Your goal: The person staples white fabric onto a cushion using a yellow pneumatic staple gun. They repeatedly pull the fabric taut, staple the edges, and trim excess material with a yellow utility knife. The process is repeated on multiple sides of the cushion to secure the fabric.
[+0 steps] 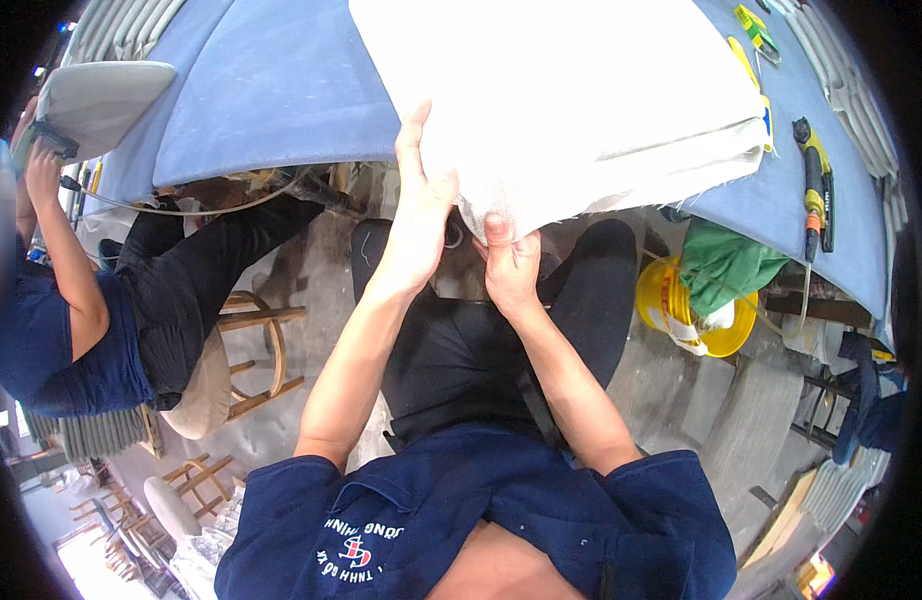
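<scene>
Pinching the near corner of a white fabric-covered panel with the right hand, with the thumb on top. Laying the left hand along the panel's left edge, with a finger stretched away along it; cannot tell whether closed around it, given partly hidden fingers. Stretching beyond both hands over a blue-topped table, overhanging its near edge, and fraying to the right of the right hand. Sharing the tabletop with a yellow-and-black handheld tool, well to the right of the right hand. Sitting with a yellow bucket below and to the right of the right hand, beneath a green cloth. Working well apart from a co-worker to the left of the left hand, near a grey panel.
</scene>
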`<state>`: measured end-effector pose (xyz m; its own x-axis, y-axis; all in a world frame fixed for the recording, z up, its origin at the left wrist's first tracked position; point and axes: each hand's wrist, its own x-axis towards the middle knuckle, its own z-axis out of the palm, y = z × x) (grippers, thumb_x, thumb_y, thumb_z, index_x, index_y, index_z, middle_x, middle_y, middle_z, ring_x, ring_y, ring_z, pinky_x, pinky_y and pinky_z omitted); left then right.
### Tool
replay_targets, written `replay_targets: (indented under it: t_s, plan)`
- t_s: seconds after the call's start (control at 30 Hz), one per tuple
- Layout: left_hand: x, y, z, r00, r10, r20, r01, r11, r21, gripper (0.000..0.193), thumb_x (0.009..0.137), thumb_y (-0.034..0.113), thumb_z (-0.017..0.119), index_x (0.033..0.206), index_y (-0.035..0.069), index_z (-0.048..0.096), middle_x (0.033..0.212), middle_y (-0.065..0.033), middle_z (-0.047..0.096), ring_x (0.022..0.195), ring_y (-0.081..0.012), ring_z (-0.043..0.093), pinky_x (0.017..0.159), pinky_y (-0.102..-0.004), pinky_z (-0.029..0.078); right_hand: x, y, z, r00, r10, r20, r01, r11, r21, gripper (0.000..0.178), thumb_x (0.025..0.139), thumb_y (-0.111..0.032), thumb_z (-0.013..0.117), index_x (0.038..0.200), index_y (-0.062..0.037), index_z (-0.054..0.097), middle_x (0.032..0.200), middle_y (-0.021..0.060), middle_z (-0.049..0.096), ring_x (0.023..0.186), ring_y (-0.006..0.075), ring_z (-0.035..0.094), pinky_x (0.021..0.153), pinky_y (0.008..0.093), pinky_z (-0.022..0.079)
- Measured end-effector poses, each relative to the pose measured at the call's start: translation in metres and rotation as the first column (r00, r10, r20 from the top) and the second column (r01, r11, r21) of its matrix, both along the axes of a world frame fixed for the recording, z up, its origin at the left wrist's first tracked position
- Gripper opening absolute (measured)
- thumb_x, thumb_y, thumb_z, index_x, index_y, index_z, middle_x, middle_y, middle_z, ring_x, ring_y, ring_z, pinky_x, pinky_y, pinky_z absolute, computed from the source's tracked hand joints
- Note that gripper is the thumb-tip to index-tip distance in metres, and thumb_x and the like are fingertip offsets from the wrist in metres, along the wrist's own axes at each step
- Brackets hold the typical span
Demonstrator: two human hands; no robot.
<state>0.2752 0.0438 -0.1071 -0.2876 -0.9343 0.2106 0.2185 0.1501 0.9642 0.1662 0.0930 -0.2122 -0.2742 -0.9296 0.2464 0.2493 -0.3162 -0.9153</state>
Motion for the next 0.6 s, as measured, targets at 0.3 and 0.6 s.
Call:
replay_targets:
  t_s: [0.3,0.6]
  plan:
    - [0.019,-0.004,-0.005,0.903,0.014,0.429,0.111,0.958,-0.265,0.09,0.099,0.015,0.067,0.166,0.0,0.01,0.17,-0.0219,0.017,0.159,-0.034,0.018,0.13,-0.0473,0.017,0.008,-0.002,-0.016,0.983,0.024,0.18,-0.036,0.997,0.063,0.042,0.11,-0.039,0.061,0.112,0.0016,0.071,0.087,0.0004,0.066,0.073,0.0086,0.056,0.064,0.0265,0.046]
    - [0.019,-0.007,-0.008,0.899,0.053,0.434,0.112,0.932,-0.346,0.069,0.101,0.015,0.066,0.16,0.003,0.032,0.158,-0.0249,0.047,0.151,-0.0373,0.04,0.125,-0.0483,0.028,-0.002,0.013,0.019,0.985,0.08,0.151,-0.103,0.983,0.149,0.037,0.108,-0.034,0.065,0.102,0.0017,0.073,0.08,-0.0016,0.064,0.07,0.0068,0.055,0.061,0.0266,0.046]
